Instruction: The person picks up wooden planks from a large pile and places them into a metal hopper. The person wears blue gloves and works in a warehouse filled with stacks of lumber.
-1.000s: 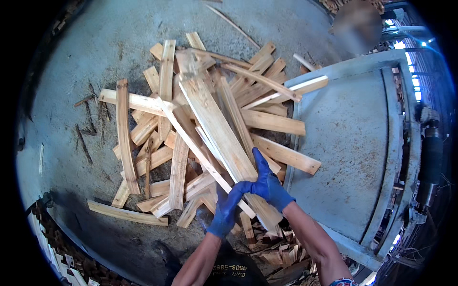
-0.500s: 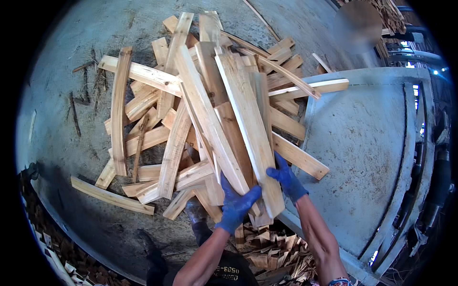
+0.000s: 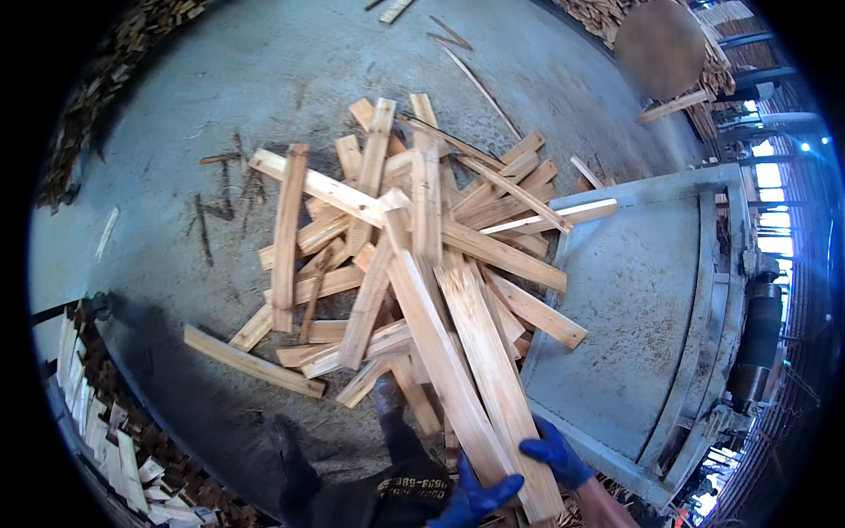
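Note:
My left hand [image 3: 478,497], in a blue glove, is closed around the lower end of a long pale wooden board [image 3: 446,361]. My right hand [image 3: 556,451], gloved in blue too, grips the edge of a second board [image 3: 493,370] just to its right. Both boards lean side by side toward my body. Their far ends lie over a loose pile of boards [image 3: 361,317] on the floor, crossed at many angles. Part of my left hand's fingers is hidden beneath the wood.
On the right stands a grey metal platform [image 3: 607,334] with a raised frame, beside a dark roller [image 3: 759,330]. Wood scraps fill a bin [image 3: 123,458] at lower left. A loose board [image 3: 253,361] lies near my feet. More stacked wood [image 3: 581,18] rises at the back.
Both hands have drawn their boards nearer to my body, off the middle of the pile. The view has shifted, so more of the floor beyond shows.

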### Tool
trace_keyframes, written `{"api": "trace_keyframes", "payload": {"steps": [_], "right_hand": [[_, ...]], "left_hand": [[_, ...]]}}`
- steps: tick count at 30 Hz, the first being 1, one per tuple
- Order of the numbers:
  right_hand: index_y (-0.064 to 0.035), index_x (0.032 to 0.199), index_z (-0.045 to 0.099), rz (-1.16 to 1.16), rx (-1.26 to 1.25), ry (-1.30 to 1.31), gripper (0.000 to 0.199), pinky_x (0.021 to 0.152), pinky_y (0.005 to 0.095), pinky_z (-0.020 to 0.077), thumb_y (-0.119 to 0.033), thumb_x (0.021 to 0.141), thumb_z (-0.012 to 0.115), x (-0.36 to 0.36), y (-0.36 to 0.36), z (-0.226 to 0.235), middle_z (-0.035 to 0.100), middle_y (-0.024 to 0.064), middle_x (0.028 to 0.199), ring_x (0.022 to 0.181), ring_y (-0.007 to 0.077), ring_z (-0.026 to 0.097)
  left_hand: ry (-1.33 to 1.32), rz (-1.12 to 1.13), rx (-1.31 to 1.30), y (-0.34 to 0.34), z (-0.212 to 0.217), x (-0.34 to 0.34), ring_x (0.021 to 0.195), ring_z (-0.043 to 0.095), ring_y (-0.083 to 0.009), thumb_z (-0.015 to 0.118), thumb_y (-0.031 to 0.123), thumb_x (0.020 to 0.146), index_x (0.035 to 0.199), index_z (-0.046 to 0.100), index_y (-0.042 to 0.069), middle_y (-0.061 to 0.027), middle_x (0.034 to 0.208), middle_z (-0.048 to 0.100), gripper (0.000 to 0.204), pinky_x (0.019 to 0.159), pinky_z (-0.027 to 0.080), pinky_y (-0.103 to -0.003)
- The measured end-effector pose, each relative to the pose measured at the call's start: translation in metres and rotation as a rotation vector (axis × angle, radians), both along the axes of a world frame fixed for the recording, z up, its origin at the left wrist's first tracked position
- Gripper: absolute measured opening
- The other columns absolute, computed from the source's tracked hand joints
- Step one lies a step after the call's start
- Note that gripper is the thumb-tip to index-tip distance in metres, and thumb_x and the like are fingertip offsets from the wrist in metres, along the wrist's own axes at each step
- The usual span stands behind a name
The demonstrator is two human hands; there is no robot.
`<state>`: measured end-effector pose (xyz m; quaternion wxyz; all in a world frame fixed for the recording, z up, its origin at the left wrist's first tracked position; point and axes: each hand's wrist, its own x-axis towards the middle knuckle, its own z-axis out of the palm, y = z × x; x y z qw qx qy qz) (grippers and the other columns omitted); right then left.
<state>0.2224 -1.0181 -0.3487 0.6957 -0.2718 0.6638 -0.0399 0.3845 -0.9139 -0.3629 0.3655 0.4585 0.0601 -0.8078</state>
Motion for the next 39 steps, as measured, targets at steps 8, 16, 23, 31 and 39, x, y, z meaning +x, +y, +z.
{"api": "trace_keyframes", "payload": {"steps": [8, 16, 23, 31, 39], "right_hand": [[0.0018, 0.141, 0.040, 0.124, 0.059, 0.080, 0.069, 0.082, 0.0347, 0.0517, -0.026, 0.086, 0.070, 0.103, 0.096, 0.111, 0.062, 0.0149, 0.118, 0.100, 0.0213, 0.063], [0.0044, 0.141, 0.038, 0.181, 0.365, -0.043, 0.078, 0.094, 0.0335, 0.0487, -0.031, 0.080, 0.071, 0.227, 0.123, 0.048, 0.057, 0.0149, 0.126, 0.108, 0.0217, 0.060], [0.0046, 0.141, 0.034, 0.140, 0.279, -0.262, 0.077, 0.093, 0.0361, 0.0495, -0.035, 0.084, 0.069, 0.385, 0.091, 0.048, 0.056, 0.0171, 0.125, 0.109, 0.0236, 0.059], [0.0043, 0.133, 0.046, 0.134, 0.324, -0.308, 0.061, 0.087, 0.0336, 0.0527, -0.031, 0.088, 0.069, 0.519, 0.008, -0.041, 0.061, 0.0141, 0.118, 0.101, 0.0211, 0.064], [0.0026, 0.121, 0.057, 0.277, 0.377, -0.241, 0.053, 0.072, 0.0319, 0.0543, -0.035, 0.087, 0.071, 0.619, -0.112, -0.193, 0.066, 0.0100, 0.102, 0.082, 0.0175, 0.065]], "left_hand": [[0.149, 0.355, -0.091, 0.090, 0.109, 0.092, 0.118, 0.053, -0.0206, 0.072, 0.012, 0.085, 0.144, 0.033, 0.010, -0.0070, 0.132, 0.054, 0.071, 0.099, 0.045, -0.038], [-0.036, 0.508, 0.017, 0.161, 0.047, 0.190, 0.117, 0.055, -0.0270, 0.083, 0.022, 0.074, 0.145, 0.027, 0.004, -0.0150, 0.131, 0.054, 0.092, 0.099, 0.047, -0.039], [-0.174, 0.374, -0.026, 0.123, 0.046, 0.364, 0.115, 0.057, -0.0228, 0.079, 0.027, 0.080, 0.135, 0.042, -0.002, -0.0147, 0.125, 0.057, 0.073, 0.099, 0.047, -0.037], [-0.037, 0.503, 0.040, 0.049, -0.030, 0.488, 0.108, 0.061, -0.0228, 0.077, 0.024, 0.082, 0.132, 0.047, -0.001, -0.0132, 0.121, 0.060, 0.064, 0.088, 0.055, -0.036], [-0.083, 0.553, -0.086, -0.055, -0.138, 0.553, 0.119, 0.055, -0.0233, 0.066, 0.030, 0.091, 0.143, 0.038, 0.011, -0.0104, 0.134, 0.052, 0.062, 0.101, 0.047, -0.038]]}}
